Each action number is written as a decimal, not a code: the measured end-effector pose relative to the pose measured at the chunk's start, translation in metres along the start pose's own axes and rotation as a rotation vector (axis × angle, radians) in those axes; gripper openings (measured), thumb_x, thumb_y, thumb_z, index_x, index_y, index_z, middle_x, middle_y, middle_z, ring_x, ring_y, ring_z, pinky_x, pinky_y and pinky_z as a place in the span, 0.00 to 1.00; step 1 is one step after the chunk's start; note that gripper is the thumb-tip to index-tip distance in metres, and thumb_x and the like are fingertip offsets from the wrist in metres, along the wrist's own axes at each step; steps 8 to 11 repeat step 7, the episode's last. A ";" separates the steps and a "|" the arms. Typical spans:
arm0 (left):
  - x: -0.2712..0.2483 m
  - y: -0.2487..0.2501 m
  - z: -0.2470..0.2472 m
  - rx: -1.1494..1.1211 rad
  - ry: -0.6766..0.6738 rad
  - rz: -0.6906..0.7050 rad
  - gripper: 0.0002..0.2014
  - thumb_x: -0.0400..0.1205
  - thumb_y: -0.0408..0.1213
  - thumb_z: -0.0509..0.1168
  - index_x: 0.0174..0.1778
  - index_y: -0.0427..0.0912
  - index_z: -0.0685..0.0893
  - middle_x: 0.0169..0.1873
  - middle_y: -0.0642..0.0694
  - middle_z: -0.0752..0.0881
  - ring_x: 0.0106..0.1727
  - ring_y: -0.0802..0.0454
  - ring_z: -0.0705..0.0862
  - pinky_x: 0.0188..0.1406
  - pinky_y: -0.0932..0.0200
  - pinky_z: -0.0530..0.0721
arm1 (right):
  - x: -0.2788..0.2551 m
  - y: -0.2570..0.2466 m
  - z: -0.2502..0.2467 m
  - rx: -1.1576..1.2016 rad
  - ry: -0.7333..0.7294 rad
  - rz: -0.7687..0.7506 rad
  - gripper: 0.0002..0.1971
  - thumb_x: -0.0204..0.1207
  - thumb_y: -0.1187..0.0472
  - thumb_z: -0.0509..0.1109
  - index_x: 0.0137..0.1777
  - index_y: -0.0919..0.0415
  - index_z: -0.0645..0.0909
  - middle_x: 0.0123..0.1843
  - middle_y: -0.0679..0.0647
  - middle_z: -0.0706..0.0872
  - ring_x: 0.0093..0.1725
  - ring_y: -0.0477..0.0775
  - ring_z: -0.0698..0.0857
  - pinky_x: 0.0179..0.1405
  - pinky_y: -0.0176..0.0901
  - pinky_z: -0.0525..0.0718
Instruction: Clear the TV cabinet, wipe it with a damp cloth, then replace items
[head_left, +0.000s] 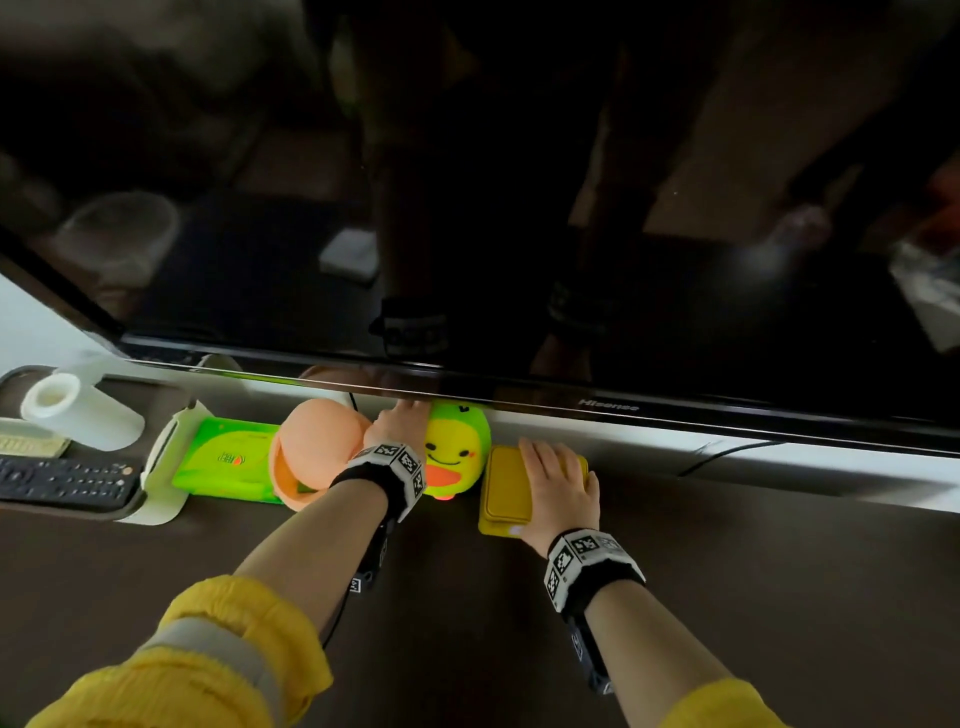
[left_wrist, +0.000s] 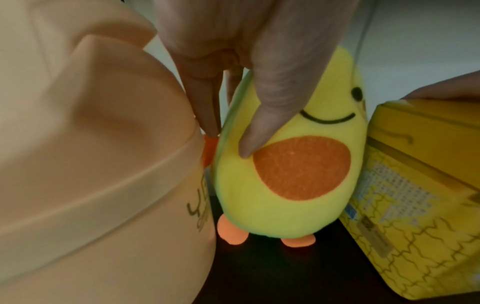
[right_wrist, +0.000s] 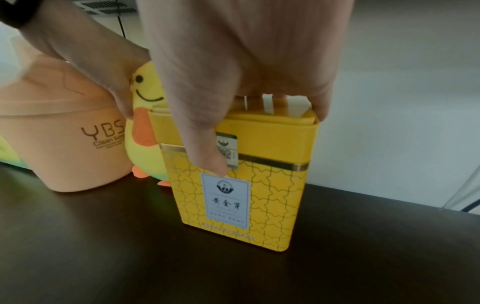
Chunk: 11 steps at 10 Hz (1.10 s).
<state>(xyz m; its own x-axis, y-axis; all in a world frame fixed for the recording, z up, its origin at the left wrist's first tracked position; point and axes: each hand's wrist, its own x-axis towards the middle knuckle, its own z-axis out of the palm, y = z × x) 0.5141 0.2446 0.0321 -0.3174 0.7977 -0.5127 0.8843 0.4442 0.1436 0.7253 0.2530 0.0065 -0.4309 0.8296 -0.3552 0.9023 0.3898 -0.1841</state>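
Left hand (left_wrist: 249, 67) clamped around avocado plush (left_wrist: 283, 168), upright on dark worktop (right_wrist: 130, 246). At plush's three o'clock, yellow tin (right_wrist: 241, 181), upright, gripped from above by right hand (right_wrist: 233, 67). Peach bin (head_left: 317, 447) at nine o'clock.

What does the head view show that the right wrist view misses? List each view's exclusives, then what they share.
Only the head view: the TV overhanging the cabinet, a remote control, a white roll, a green packet, and the left hand reaching behind the avocado plush.

Only the right wrist view: the yellow tin standing upright on the dark cabinet top, its white front label, and the "YBS" lettering on the peach bin.

Both: the right hand gripping the tin from above, with plush and bin beside it.
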 end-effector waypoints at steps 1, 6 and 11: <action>0.001 0.000 -0.001 0.015 0.018 -0.050 0.32 0.76 0.29 0.68 0.76 0.40 0.65 0.73 0.39 0.69 0.73 0.36 0.73 0.67 0.43 0.79 | 0.000 -0.001 0.002 0.004 0.017 -0.002 0.57 0.65 0.46 0.79 0.83 0.46 0.41 0.83 0.45 0.52 0.83 0.55 0.47 0.79 0.68 0.57; -0.034 0.000 0.003 -0.068 0.156 -0.098 0.44 0.75 0.31 0.68 0.81 0.34 0.46 0.80 0.35 0.53 0.81 0.39 0.60 0.77 0.50 0.69 | 0.007 -0.004 -0.015 -0.224 -0.125 -0.031 0.66 0.64 0.45 0.80 0.80 0.48 0.25 0.85 0.52 0.33 0.83 0.63 0.34 0.77 0.71 0.36; -0.047 -0.005 0.002 -0.126 0.161 -0.095 0.43 0.77 0.35 0.68 0.82 0.36 0.47 0.79 0.38 0.57 0.79 0.40 0.66 0.72 0.52 0.73 | 0.002 -0.008 -0.020 -0.235 -0.132 -0.036 0.64 0.62 0.43 0.80 0.81 0.45 0.29 0.85 0.52 0.34 0.83 0.65 0.35 0.77 0.73 0.39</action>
